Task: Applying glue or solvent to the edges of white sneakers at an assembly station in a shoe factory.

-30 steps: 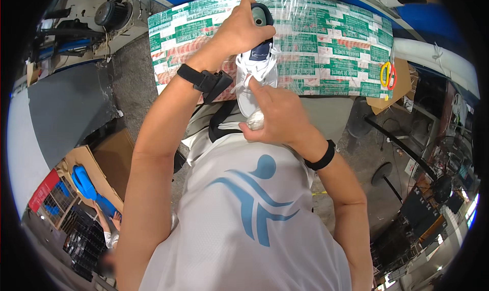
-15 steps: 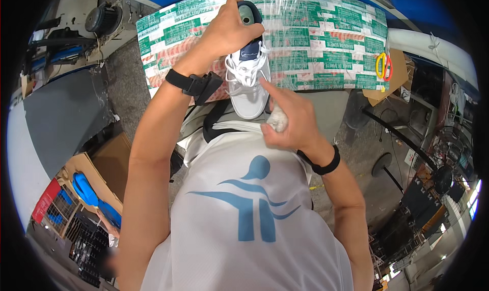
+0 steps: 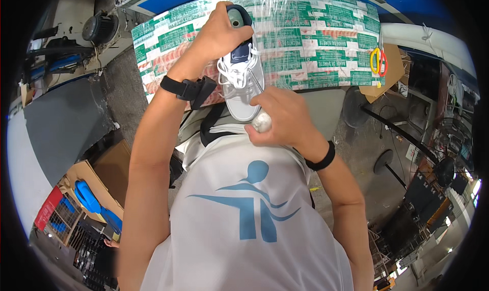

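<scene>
A white lace-up sneaker (image 3: 243,101) with a dark tongue and collar lies with its toe toward me and its heel away. Around its heel collar my left hand (image 3: 220,35) is closed, thumb at the opening. White laces (image 3: 237,73) lie loose over the upper. A small whitish wad (image 3: 262,122), perhaps cloth, is gripped between the thumb and fingers of my right hand (image 3: 286,116). That hand is at the right side of the toe, its index finger against or very near the sneaker. The inner fingers are partly hidden.
Under the sneaker is a work surface (image 3: 316,51) covered in green-and-white printed tape and clear film. Scissors (image 3: 375,61) with yellow and red handles are at its right end, beside a cardboard piece (image 3: 395,72). A motor (image 3: 99,28) sits at far left; a fan (image 3: 445,143) stands right.
My right hand has come left and closer to the toe with the whitish wad, its index finger now bent. The sneaker and my left hand appear slightly farther left in the picture.
</scene>
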A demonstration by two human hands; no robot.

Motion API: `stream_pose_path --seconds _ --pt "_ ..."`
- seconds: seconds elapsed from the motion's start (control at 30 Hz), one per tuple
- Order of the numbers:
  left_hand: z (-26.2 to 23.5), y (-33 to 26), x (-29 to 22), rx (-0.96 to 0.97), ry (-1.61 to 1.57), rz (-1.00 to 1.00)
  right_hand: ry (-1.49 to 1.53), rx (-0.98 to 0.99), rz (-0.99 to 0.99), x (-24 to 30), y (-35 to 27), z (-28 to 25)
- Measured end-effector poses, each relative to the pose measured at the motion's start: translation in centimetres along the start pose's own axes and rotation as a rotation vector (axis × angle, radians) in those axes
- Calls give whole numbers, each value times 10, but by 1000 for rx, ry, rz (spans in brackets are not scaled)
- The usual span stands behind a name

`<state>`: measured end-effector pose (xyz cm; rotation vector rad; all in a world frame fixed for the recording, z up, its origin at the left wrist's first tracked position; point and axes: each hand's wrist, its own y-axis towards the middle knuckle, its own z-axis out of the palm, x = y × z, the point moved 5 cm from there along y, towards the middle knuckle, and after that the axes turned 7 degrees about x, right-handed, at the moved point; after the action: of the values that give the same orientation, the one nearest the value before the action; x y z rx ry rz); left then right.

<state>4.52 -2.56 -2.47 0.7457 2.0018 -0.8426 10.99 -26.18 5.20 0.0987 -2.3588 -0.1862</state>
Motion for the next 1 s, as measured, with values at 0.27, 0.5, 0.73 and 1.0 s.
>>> stream_pose_path --seconds 0.27,0.5,0.73,1.0 --pt "0 -4 1 30 19 -39 -4 105 52 18 -31 5" --pt "6 3 3 16 14 -17 -16 22 36 8 -2 1" --pt "-17 -13 -7 44 -142 32 140 132 99 5 -11 -6" --pt "-24 -112 90 12 -1121 -312 243 -9 459 -57 8 68"
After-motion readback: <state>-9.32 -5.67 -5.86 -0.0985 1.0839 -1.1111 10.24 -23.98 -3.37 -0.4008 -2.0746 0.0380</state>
